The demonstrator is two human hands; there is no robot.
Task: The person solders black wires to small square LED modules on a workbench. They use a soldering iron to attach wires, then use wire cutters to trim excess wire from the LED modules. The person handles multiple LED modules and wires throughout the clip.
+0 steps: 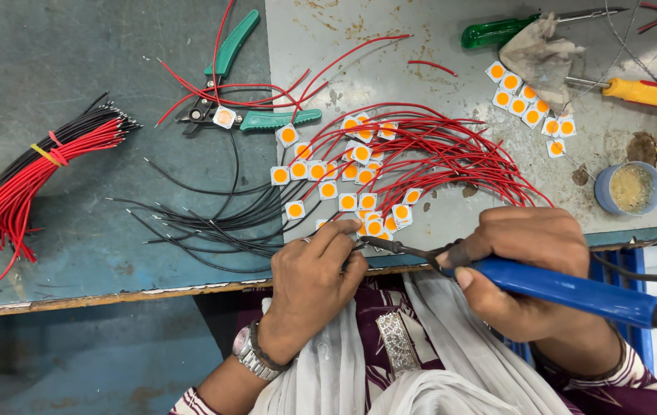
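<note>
A blue-handled soldering iron [567, 288] is being gripped by right hand [524, 269] fingers, its tip pointing toward nine o'clock, where a small chip [353, 234] is being pinched closed by left hand [309, 288] fingers on the grey surface [36, 61].

A single head-worn camera looks steeply down, close over the workbench [74, 253] edge.

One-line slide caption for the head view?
Right hand touches a blue soldering iron to a small LED chip held by the left hand.
</note>
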